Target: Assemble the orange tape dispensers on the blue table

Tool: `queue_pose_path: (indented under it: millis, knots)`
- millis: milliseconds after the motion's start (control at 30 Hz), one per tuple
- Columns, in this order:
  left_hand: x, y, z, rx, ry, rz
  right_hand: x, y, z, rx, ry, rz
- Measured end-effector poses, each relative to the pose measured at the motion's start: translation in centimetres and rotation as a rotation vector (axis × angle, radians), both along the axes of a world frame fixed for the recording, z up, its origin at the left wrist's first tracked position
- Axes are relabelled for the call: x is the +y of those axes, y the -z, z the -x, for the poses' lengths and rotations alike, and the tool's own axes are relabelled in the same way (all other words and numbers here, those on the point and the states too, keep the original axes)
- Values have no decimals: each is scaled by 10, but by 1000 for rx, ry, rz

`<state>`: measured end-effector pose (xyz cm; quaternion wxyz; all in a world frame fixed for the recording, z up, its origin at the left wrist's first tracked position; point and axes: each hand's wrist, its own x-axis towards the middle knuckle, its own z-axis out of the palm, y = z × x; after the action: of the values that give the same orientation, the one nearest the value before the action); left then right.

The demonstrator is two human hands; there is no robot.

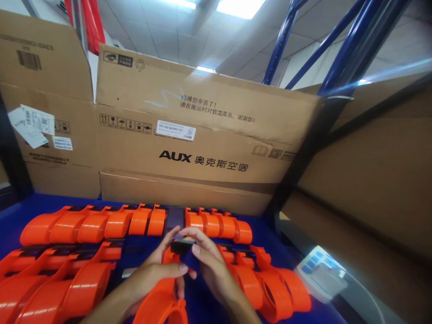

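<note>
Low in the middle, an orange plastic tape dispenser (162, 299), with a wide ring and a narrower neck, is held between both hands. My left hand (165, 265) is closed around its neck, the thumb pointing toward the dark end piece (182, 246). My right hand (207, 256) grips that end from the other side, with its fingers on a dark blue part (191, 261). The fingertips of both hands meet above it. Fingers cover part of the neck, so how the dark pieces join is hidden.
Rows of similar orange dispensers (91, 227) lie on the blue surface (13, 209) left and right of the hands. Cardboard panels (135, 153) stand behind. A dark rack post (303, 135) rises at right, near a white device (320, 274) with a cable.
</note>
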<state>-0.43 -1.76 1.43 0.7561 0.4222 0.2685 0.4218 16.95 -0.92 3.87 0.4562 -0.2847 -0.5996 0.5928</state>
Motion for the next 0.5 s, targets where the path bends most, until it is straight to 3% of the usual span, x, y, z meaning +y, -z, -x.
queue_pose_path:
  millis: [200, 300, 500]
  knots:
    - [-5, -6, -7, 14, -164, -122, 7, 11, 5, -152, 315, -163]
    - [-2, -9, -8, 77, -250, -190, 8, 17, 9, -151, 320, -129]
    - [6, -4, -6, 130, -259, -205, 6, 18, 15, -51, 321, -122]
